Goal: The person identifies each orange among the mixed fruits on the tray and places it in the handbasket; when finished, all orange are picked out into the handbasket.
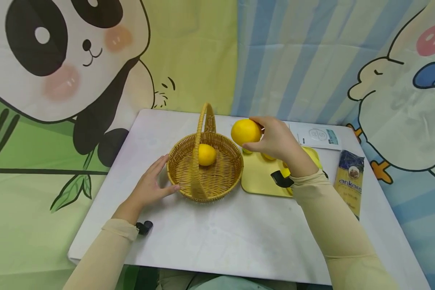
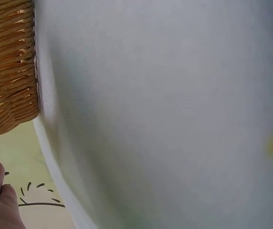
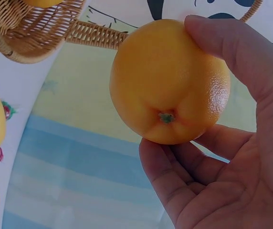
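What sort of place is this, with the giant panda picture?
Maybe a little play or filming corner: there's a cartoon panda backdrop, a white table and a wicker basket on it.

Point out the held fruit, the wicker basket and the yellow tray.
Held fruit (image 3: 170,81): right wrist view, middle of its skin.
Wicker basket (image 1: 221,173): head view, bare woven floor.
Yellow tray (image 1: 261,175): head view, bare front part.

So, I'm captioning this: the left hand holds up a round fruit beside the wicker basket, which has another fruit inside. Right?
No: the head view shows the right hand holding up the round fruit. The wicker basket has another fruit inside.
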`<state>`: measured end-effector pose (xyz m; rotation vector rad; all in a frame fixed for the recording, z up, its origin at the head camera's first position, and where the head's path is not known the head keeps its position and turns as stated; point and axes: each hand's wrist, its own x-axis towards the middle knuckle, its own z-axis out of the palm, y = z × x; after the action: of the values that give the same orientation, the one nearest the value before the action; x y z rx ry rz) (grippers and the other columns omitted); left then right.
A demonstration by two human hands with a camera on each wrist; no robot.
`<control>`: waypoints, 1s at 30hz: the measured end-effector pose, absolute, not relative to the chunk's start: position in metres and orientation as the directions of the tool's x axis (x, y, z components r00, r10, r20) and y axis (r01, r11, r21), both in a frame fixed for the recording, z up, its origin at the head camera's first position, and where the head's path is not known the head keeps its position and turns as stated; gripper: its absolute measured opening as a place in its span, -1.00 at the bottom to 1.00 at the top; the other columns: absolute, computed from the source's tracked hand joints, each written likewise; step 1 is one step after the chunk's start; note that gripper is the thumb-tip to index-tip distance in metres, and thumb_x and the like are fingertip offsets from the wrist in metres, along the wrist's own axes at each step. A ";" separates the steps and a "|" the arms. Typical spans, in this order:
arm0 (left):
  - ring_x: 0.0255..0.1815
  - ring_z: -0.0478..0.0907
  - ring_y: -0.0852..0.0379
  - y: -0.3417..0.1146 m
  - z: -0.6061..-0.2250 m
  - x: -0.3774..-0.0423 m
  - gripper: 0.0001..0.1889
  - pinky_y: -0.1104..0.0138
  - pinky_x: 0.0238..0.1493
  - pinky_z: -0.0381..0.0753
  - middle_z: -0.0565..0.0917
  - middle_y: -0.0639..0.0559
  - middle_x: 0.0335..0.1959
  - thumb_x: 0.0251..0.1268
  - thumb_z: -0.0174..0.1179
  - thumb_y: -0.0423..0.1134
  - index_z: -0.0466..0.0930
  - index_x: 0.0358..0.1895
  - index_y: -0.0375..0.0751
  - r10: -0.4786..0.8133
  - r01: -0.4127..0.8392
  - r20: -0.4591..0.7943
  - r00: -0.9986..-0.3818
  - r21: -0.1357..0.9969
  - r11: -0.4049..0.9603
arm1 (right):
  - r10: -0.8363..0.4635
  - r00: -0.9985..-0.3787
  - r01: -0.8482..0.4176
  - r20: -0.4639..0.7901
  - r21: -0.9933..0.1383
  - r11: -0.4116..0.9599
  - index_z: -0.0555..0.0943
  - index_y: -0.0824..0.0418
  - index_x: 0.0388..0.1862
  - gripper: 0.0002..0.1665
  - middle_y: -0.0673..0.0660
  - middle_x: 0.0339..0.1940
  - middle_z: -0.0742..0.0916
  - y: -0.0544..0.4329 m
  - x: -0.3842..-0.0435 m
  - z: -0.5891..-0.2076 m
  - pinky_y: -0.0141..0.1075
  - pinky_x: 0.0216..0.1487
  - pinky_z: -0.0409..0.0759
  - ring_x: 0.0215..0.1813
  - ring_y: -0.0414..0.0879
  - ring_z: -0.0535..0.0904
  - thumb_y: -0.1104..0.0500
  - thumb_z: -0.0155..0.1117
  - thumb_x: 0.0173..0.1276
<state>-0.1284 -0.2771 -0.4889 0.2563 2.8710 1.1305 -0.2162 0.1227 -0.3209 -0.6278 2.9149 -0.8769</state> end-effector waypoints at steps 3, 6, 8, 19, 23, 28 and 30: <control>0.75 -0.02 -0.22 -0.278 -0.489 -0.128 0.26 -0.34 0.64 0.10 0.05 -0.12 0.75 0.01 0.57 0.29 -0.05 0.73 0.15 0.168 0.136 0.019 -0.986 0.679 0.721 | -0.400 -0.912 -0.382 0.090 -0.544 0.747 0.54 0.14 0.45 -0.07 0.13 0.24 0.71 0.118 -0.218 -0.320 -0.04 0.14 0.68 0.11 0.06 0.62 -0.06 0.67 0.11; 0.76 -0.01 -0.20 -0.279 -0.489 -0.129 0.26 -0.32 0.64 0.11 0.05 -0.11 0.75 0.01 0.57 0.29 -0.04 0.73 0.16 0.163 0.133 0.021 -0.986 0.680 0.721 | -0.412 -0.907 -0.391 0.090 -0.549 0.739 0.54 0.16 0.44 -0.07 0.14 0.22 0.72 0.113 -0.218 -0.319 -0.04 0.13 0.69 0.11 0.07 0.61 -0.06 0.67 0.11; 0.76 -0.01 -0.19 -0.279 -0.489 -0.128 0.25 -0.31 0.65 0.11 0.06 -0.10 0.75 0.02 0.56 0.29 -0.04 0.73 0.17 0.160 0.131 0.020 -0.987 0.679 0.722 | -0.421 -0.903 -0.393 0.085 -0.554 0.734 0.53 0.17 0.44 -0.07 0.15 0.22 0.71 0.109 -0.218 -0.319 -0.04 0.11 0.69 0.10 0.07 0.61 -0.05 0.67 0.11; 0.76 -0.02 -0.21 -0.281 -0.492 -0.126 0.26 -0.32 0.65 0.09 0.03 -0.11 0.75 0.02 0.56 0.30 -0.07 0.73 0.18 0.160 0.116 -0.002 -0.987 0.681 0.723 | -0.453 -0.889 -0.400 0.062 -0.584 0.706 0.52 0.16 0.46 -0.04 0.13 0.21 0.70 0.088 -0.222 -0.326 -0.06 0.07 0.71 0.11 0.06 0.61 -0.04 0.68 0.09; 0.75 -0.01 -0.21 -0.280 -0.491 -0.126 0.25 -0.31 0.65 0.09 0.04 -0.12 0.75 0.03 0.56 0.30 -0.06 0.73 0.18 0.165 0.126 0.008 -0.986 0.681 0.722 | -0.473 -0.879 -0.417 0.065 -0.586 0.695 0.52 0.16 0.46 -0.04 0.14 0.21 0.70 0.080 -0.224 -0.328 -0.08 0.06 0.73 0.10 0.04 0.62 -0.05 0.67 0.09; 0.76 -0.01 -0.19 -0.279 -0.489 -0.127 0.25 -0.30 0.65 0.09 0.05 -0.11 0.75 0.02 0.56 0.30 -0.05 0.73 0.18 0.168 0.133 0.017 -0.986 0.687 0.714 | -0.511 -0.855 -0.466 0.091 -0.568 0.678 0.60 0.14 0.33 -0.18 0.08 0.08 0.74 0.069 -0.225 -0.331 -0.12 -0.01 0.71 -0.01 0.01 0.63 -0.04 0.67 0.09; 0.76 -0.01 -0.19 -0.278 -0.488 -0.127 0.25 -0.31 0.65 0.09 0.05 -0.10 0.75 0.02 0.56 0.30 -0.05 0.73 0.19 0.167 0.129 0.014 -0.986 0.695 0.708 | -0.526 -0.845 -0.486 0.100 -0.554 0.676 0.62 0.15 0.29 -0.21 0.07 0.05 0.75 0.065 -0.226 -0.333 -0.12 -0.01 0.69 -0.02 0.01 0.63 -0.04 0.66 0.09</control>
<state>-0.1267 -0.2778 -0.4883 0.2476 2.8568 1.1560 -0.2257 0.0649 -0.3327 -0.8504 2.8134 -0.9008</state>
